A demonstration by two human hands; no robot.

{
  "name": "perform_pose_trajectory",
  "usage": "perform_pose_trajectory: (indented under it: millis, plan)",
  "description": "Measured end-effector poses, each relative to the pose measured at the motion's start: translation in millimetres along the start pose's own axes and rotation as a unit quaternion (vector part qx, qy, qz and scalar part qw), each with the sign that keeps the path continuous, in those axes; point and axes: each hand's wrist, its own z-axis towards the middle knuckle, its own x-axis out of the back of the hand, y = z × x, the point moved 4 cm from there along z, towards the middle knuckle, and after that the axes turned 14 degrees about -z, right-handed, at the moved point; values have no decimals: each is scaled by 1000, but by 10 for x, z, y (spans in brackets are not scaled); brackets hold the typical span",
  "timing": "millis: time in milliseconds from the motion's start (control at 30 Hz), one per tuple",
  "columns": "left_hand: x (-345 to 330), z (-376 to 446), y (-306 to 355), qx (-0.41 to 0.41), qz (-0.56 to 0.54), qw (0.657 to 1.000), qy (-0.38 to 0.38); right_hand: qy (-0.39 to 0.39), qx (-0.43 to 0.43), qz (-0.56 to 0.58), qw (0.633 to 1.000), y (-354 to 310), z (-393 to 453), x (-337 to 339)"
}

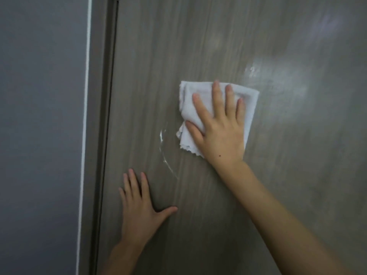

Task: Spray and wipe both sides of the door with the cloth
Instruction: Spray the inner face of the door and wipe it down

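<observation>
A grey-brown wood-grain door fills most of the view. My right hand presses a folded white cloth flat against the door with straight, spread fingers. My left hand rests flat on the door lower left, fingers straight and thumb out to the right. A thin curved streak of white foam lies on the door left of the cloth. Wet, shiny smears show up and right of the cloth. No spray bottle is in view.
The door frame runs down the left side of the door. Beyond a white strip, a grey wall takes up the left of the view.
</observation>
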Motion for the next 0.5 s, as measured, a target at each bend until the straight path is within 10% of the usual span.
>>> perform_pose_trajectory:
  millis: [267, 500]
  plan:
    - [15, -37, -23, -45, -29, 999, 4, -45, 422, 17, 905, -860, -980, -163]
    - [-19, -23, -70, -8, 5, 1000, 6, 41, 55, -14, 998, -178, 679, -94]
